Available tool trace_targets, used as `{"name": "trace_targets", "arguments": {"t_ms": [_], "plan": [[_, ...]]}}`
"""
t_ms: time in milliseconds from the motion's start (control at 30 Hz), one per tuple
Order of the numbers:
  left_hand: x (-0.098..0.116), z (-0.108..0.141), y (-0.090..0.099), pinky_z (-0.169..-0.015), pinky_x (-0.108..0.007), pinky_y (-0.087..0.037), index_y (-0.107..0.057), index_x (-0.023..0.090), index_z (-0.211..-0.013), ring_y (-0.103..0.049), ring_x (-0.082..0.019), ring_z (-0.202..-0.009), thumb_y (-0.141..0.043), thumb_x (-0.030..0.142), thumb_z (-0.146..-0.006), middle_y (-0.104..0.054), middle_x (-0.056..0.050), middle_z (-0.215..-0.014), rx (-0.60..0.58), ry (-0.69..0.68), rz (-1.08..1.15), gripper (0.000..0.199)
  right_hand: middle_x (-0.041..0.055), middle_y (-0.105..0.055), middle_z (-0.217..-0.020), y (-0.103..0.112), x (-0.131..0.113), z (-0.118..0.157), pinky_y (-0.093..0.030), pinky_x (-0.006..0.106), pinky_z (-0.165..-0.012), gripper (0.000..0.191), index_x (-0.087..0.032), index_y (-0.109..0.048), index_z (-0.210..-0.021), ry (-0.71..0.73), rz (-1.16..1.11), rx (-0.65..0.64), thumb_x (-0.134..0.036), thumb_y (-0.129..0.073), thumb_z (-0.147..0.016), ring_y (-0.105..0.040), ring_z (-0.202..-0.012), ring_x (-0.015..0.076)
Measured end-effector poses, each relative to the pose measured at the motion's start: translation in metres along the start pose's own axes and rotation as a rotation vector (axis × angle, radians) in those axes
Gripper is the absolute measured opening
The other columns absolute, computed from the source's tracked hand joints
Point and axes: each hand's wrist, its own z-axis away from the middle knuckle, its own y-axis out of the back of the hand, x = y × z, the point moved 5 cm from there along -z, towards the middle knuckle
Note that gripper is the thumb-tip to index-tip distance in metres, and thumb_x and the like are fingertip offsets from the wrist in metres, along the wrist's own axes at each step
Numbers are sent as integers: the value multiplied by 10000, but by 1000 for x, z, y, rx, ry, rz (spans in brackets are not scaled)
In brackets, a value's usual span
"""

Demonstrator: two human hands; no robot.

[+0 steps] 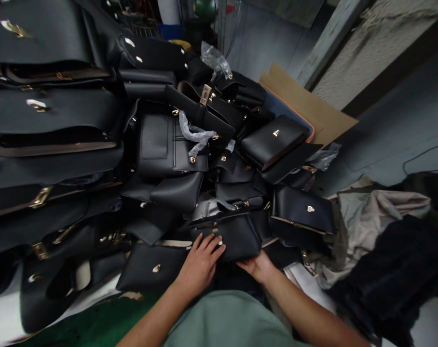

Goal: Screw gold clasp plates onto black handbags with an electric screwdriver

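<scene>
A black handbag (240, 236) lies in front of me, its front edge facing my body, with a small gold clasp (215, 225) near its far side. My left hand (200, 262) rests on the left part of this bag, fingers lying on the surface and slightly apart. Something small and white shows at its fingertips, too small to name. At the near right corner, my right hand (259, 267) grips the bag from below, its fingertips partly hidden. Left of my left hand is another black bag (150, 267) with a gold turn lock.
Large black bags (48, 111) are stacked high on the left. More black bags (277, 137) pile up beyond, some with plastic-wrapped hardware. Cardboard (306, 103) leans behind them. Crumpled beige cloth (381, 217) and dark cloth (392, 279) lie at the right.
</scene>
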Motion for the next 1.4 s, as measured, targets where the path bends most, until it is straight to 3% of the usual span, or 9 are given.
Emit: {"name": "trace_targets", "arguments": {"t_ms": [167,267,500,633,700,800,933,1167,1400], "plan": [[-6,-14,-27,-1245,-629,-125,-586,319,-1376,-341,-331,-1470,-657,196,-795,-527,-45,-1508,-48,72,34,598,68,-732,-1037,27,22,22,-577,365,-765,277,-193,-655,-971,112,-51,27,-371,-735,-776,-724,-910,253],[-7,-16,-30,-1242,-640,-84,-574,330,-1388,-313,-350,-1486,-693,249,-754,-509,-47,-1525,-77,81,53,650,39,-739,-1066,10,20,24,-579,417,-870,437,-220,-656,-1040,196,-67,-51,-402,-833,-684,-730,-949,261],[-24,-9,-27,-1225,-638,-181,-523,317,-1436,-316,-352,-1494,-685,202,-748,-458,-72,-1575,-128,194,-2,716,87,-769,-1030,-31,32,-32,-585,371,-793,665,-227,-678,-1098,39,139,-30,-657,-848,-621,-742,-985,283],[-34,-3,-37,-1255,-597,-157,-475,338,-1477,-273,-329,-1522,-682,309,-812,-415,-47,-1607,-158,119,49,697,111,-751,-782,-7,49,-33,-549,338,-664,596,-218,-733,-758,-43,595,-119,-798,-731,-621,-741,-740,265],[-39,-3,-42,-1261,-588,-149,-472,336,-1481,-266,-331,-1525,-685,417,-829,-407,-52,-1612,-159,87,74,691,81,-679,-604,-3,40,-19,-504,328,-595,496,-218,-668,-571,105,906,-149,-694,-810,-584,-692,-612,249],[-39,-6,-43,-1250,-591,-195,-503,288,-1466,-282,-351,-1516,-688,457,-832,-428,-97,-1594,-149,53,61,682,39,-637,-550,-42,2,18,-452,314,-550,377,-217,-681,-614,451,1078,-200,-572,-781,-689,-626,-549,214],[-25,-4,-32,-1258,-590,-195,-528,198,-1449,-312,-355,-1504,-666,339,-861,-422,-154,-1588,-105,-25,0,621,71,-748,-849,-150,-64,54,-516,304,-650,454,-182,-747,-1030,846,816,-123,-516,-800,-726,-694,-797,239],[-16,51,-19,-1257,-596,-230,-470,286,-1487,-342,-325,-1499,-604,256,-873,-410,-83,-1608,60,-62,-3,629,116,-761,-893,-285,-68,-7,-579,329,-689,519,-129,-704,-1052,394,460,-265,-569,-770,-785,-731,-807,231],[-61,160,-10,-1238,-630,-193,-263,295,-1597,-341,-356,-1496,-635,245,-845,-321,-108,-1647,438,387,-288,841,57,-756,-780,-286,-79,-8,-611,337,-748,335,-146,-687,-1026,272,314,-267,-388,-753,-804,-731,-735,209]]}}
